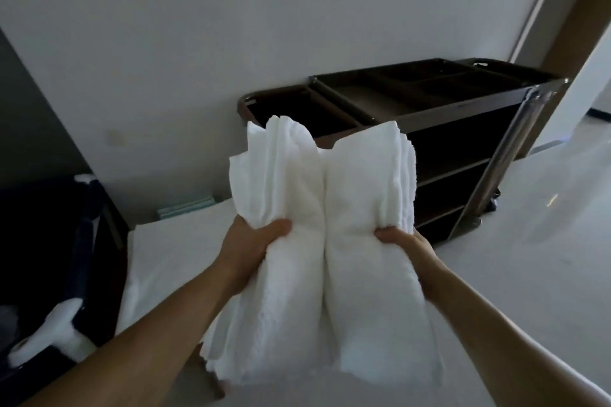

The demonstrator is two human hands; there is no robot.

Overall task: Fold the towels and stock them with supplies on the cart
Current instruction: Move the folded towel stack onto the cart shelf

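A: Scanning the room, what's underneath?
B: A white sheeted surface (pixel 512 274); grey wall (pixel 231 26) behind.
A: Anything unclear?
B: That dark blue bin (pixel 43 225) at left, cut off, contents blurred.
A: And in front?
B: Gripped by left hand (pixel 254 241) and right hand (pixel 405 251), a bundle of folded white towels (pixel 324 274) hangs aloft, hiding part of the dark brown shelved cart (pixel 439 109).

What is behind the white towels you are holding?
A dark cart with shelves, against the wall. The towels, held by the left hand and right hand, hide its lower left part.

Both arms reached forward; the left hand (pixel 254 243) and right hand (pixel 405 246) gripped opposite sides of the towel stack (pixel 325 241).
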